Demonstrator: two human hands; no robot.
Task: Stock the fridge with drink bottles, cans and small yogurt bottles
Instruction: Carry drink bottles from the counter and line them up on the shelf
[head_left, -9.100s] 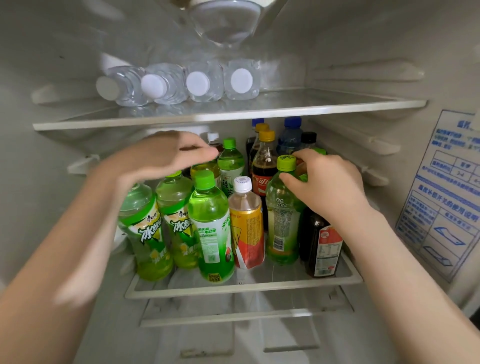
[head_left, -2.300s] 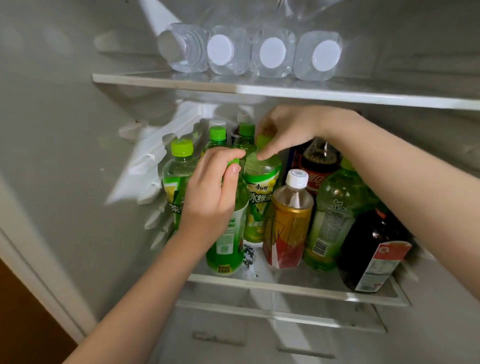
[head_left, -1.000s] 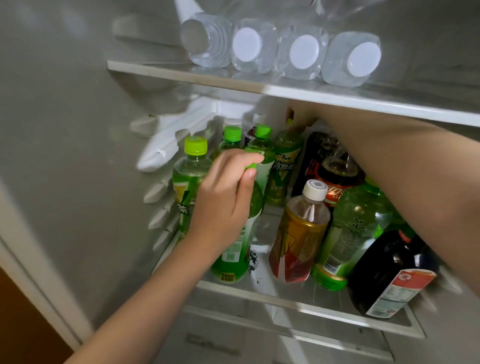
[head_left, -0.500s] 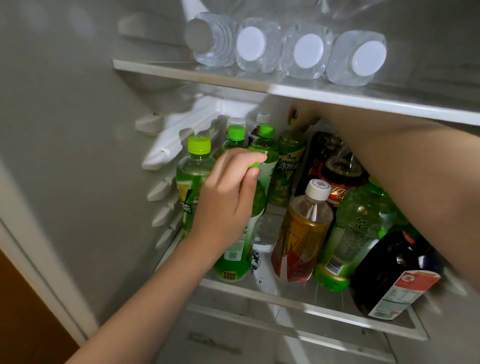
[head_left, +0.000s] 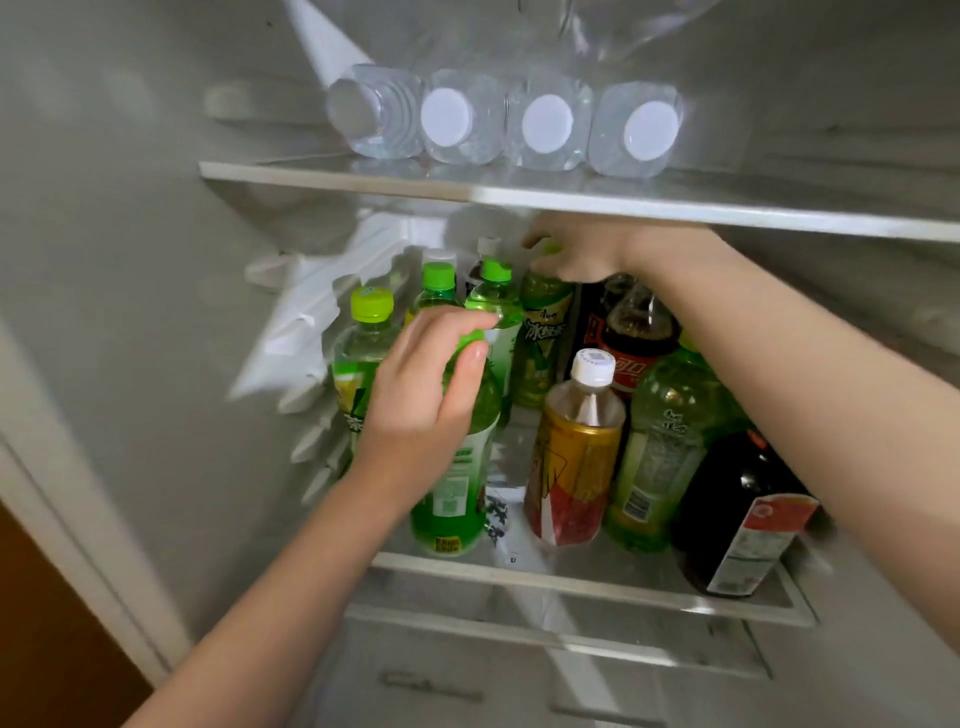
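Green front bottle (head_left: 457, 493): your left hand (head_left: 426, 410) pinched its cap, maybe to steady it; your right hand (head_left: 576, 254) gripped the back bottle (head_left: 545, 332) by its top.

Fridge wall (head_left: 130, 260) pale grey-white; four water bottles (head_left: 545, 124) clear with flat white caps. Lower shelf, left to right: lime-capped bottle (head_left: 363, 358) pale green, green-and-yellow label; front bottle (head_left: 457, 467) saturated green, white label panel, yellow patch at base; tea bottle (head_left: 543, 338) olive-yellow, white characters on green; white-capped bottle (head_left: 576, 457) amber, label gold above and red below; cola bottle (head_left: 636, 332) brown-black, red label with white script; pale green bottle (head_left: 660, 447) with white printed label; dark bottle (head_left: 737, 499) near-black, white label topped orange-red. Two rear caps (head_left: 439, 275) mid-green; strip at lower left (head_left: 52, 623) orange-brown.
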